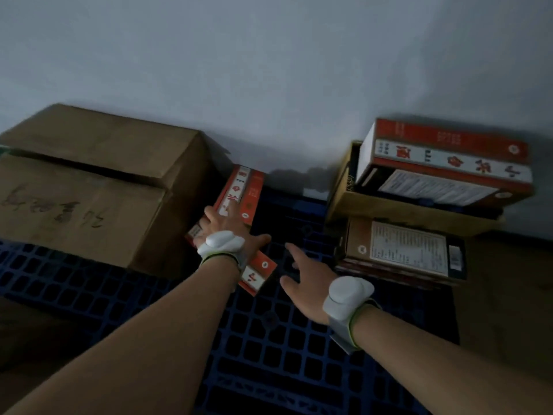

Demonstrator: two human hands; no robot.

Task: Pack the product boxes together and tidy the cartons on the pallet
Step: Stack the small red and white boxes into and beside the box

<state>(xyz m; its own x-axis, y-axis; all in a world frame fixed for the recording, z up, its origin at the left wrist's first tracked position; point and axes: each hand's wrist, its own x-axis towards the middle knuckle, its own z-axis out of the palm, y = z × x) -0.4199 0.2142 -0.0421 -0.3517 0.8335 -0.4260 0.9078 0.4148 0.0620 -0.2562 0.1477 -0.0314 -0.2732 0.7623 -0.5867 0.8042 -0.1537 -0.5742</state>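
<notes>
Product boxes lie in two places on the blue pallet (269, 339), and the nearer one, a red product box (239, 205) with a white printed band, sits directly under the left hand (223, 232). The fingers (230, 208) of that hand are spread flat on the box's top face, pressing down on it rather than pinching it, while the thumb reaches out to the right over the box's long edge. The box runs lengthwise away from the person, its near end showing past the wrist and its far end close to the wall (269, 70). Its left side lies against the right face of the large brown carton (98, 181), which stands on the pallet with its top flaps shut and dark handwriting on the near flap.

To the right of the red product box, the right hand (302, 280) hovers over bare pallet grid with its fingers (291, 250) loosely spread and holding nothing; it touches neither box nor carton. Both wrists carry a white sensor band (348, 298).

Further right of the red product box, well apart from both hands, a stack of product boxes (404, 250) stands on the pallet's right edge. An open shallow carton (389, 205) rests on that stack, and more red-and-white product boxes (449, 157) lie in it, tilted and jutting past its right rim. Blur hides how many boxes the lower stack contains.
</notes>
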